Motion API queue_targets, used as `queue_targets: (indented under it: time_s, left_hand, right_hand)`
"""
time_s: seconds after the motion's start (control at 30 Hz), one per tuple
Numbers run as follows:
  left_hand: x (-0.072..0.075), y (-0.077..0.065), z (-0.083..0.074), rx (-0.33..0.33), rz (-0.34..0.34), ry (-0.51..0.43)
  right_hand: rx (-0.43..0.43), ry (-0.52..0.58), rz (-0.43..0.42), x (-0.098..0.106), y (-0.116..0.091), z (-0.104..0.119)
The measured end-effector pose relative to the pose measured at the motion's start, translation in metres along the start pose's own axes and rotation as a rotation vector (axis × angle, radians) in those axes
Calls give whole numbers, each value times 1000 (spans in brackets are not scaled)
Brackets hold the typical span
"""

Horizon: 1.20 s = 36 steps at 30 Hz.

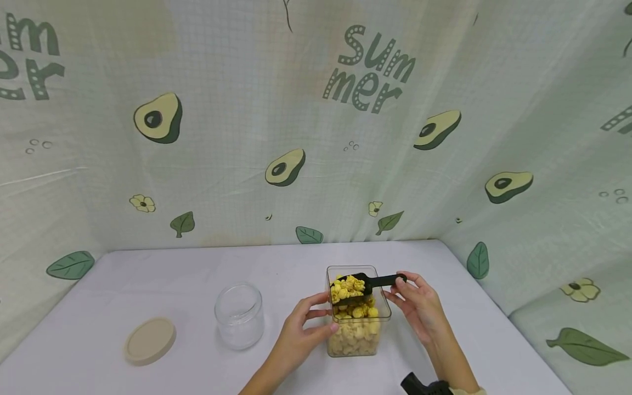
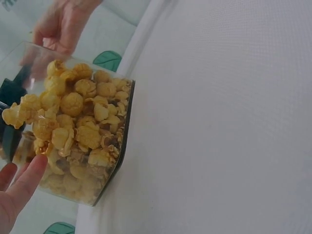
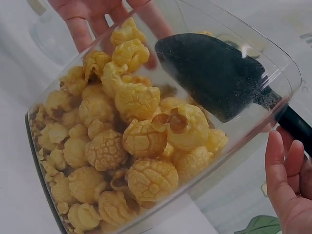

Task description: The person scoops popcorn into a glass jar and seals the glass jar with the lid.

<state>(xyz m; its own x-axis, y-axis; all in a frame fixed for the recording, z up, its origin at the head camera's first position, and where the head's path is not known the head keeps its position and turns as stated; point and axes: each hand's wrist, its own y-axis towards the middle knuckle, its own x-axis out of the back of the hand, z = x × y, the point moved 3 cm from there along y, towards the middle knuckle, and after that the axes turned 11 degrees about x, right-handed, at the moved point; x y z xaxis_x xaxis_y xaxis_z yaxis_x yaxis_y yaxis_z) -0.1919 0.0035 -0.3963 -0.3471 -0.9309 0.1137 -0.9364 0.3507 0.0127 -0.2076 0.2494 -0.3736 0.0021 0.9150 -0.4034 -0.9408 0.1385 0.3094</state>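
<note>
A clear square-rimmed container (image 1: pixel 385 315) stands on the table, its lower part full of yellow popcorn (image 1: pixel 353 336). My right hand (image 1: pixel 418 302) pinches the handle end of a black scoop (image 1: pixel 381 281) between thumb and fingers. The scoop's bowl lies inside the container's mouth, heaped with popcorn (image 1: pixel 349 286). Through the clear wall, the right wrist view shows the dark scoop bowl (image 3: pixel 209 73) above the popcorn. On the container's left side, my left hand (image 1: pixel 303 332) touches the wall with fairly straight fingers (image 2: pixel 30 179), its thumb near the front corner.
Left of the container stands a clear round jar (image 1: pixel 240 321) with its mouth uncovered. A beige round lid (image 1: pixel 150 341) lies farther left on the white table (image 1: pixel 197 274). Behind hangs a cloth (image 1: pixel 222 109) printed with avocados and leaves. A black device (image 1: pixel 425 386) is at the right wrist.
</note>
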Motion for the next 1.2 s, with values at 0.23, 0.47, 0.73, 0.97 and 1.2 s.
queue_targets:
  time_s: [0.23,0.47,0.73,0.97,1.2]
  left_hand:
    - [0,-1,-2,4,-6,9]
    - [3,-2,-4,11,4,11]
    - [10,-4,-12,-14,-1,25]
    - [25,-8,-27,-50,-34,87]
    - [48,-12,-44,-88,-51,103]
  right_hand:
    - [-8,2,7,1,0,0]
    - [16,56,43,2,1,2]
    - [17,110,30,6,1,4]
    - [29,129,-3,10,0,9]
    - [25,121,-12,11,2,12]
